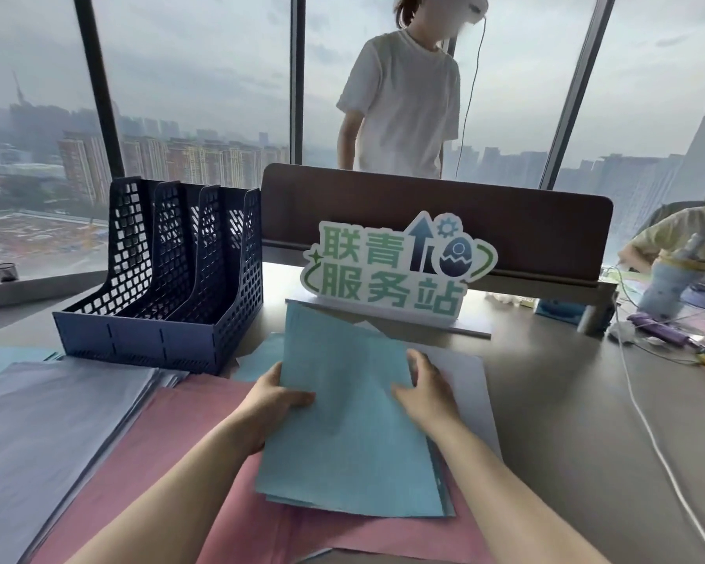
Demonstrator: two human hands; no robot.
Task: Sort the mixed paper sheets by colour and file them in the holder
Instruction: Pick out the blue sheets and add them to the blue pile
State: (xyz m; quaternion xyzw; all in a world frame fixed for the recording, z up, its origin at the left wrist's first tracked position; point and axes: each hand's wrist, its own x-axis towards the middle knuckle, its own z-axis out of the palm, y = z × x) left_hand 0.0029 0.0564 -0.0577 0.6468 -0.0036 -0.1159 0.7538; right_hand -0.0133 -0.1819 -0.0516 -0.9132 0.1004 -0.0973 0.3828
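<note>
Both our forearms reach in from the near edge, and each grip is on the blue sheets (342, 421). Our left hand (275, 405) holds the stack's left edge, thumb on top and fingers out of sight beneath. Our right hand (424, 394) lies on the right side, fingers bent over that edge; we cannot tell how firmly it clasps. The stack is lifted and tilted above the pink sheets (172, 462). White sheets (469, 384) show just right of it, and a pale lavender pile (49, 421) lies to the left on the tabletop (587, 400).

The holder (163, 278) stands upright at the far left, its three slots looking empty.

We judge the blue stack is being squared before filing. Its lower edges are fanned, so loose sheets could slip out onto the pink ones and mix the colours again. Uneven edges could also snag on a divider as we feed the slot.
</note>
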